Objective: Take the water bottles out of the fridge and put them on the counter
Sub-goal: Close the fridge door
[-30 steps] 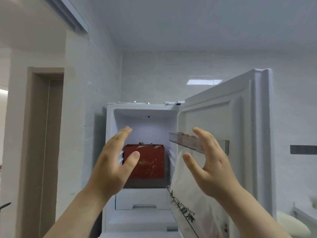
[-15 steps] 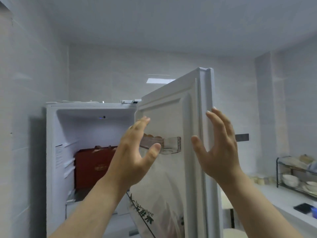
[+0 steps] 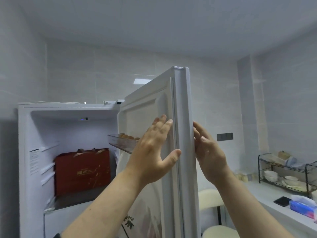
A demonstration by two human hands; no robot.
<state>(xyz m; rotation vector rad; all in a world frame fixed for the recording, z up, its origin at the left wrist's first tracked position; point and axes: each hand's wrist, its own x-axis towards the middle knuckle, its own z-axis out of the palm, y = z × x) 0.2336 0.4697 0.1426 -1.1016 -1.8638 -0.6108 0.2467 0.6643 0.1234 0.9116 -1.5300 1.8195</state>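
Note:
The white fridge (image 3: 24, 152) stands open, and its door (image 3: 154, 107) swings out toward me. No water bottle shows anywhere in view. My left hand (image 3: 154, 152) lies spread against the inner side of the door, thumb on the seal at its edge. My right hand (image 3: 209, 153) is on the outer side of the same edge, fingers apart, partly hidden by the door. Neither hand holds anything. The white counter (image 3: 274, 208) runs along the right wall.
A red gift box (image 3: 82, 170) sits on a fridge shelf. A clear tray of eggs (image 3: 123, 140) and a white printed bag (image 3: 145, 212) are in the door. On the counter are a dish rack (image 3: 288, 170), a phone (image 3: 283, 201) and a blue tissue pack (image 3: 301, 206). Two pale stools (image 3: 211, 198) stand below.
My view has swung right, bringing the counter into sight. Both hands moved from mid-air in front of the fridge to either side of the door's edge.

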